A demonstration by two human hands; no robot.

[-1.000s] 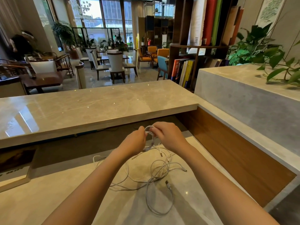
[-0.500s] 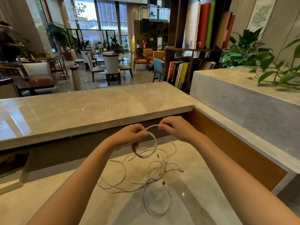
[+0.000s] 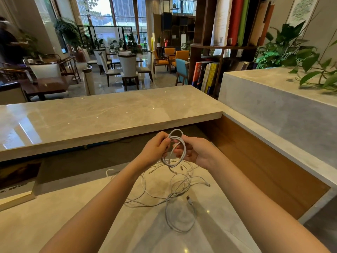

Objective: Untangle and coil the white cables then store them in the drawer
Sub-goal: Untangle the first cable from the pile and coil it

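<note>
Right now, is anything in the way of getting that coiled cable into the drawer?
No drawer is in view, so that path can't be judged. Both the left hand and right hand hold the coil, whose tail seems to run into the loose tangle on the counter.

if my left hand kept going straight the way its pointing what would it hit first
Likely the right hand. The left hand points rightward across the white coil both hands hold, so the facing fingers look closest, though depth is unclear.

We see a pale, polished stone surface (image 3: 54,221) carrying a loose tangle of white cables (image 3: 175,190), one end lying in a loop (image 3: 179,216) with its plug (image 3: 189,199) resting beside it.
</note>
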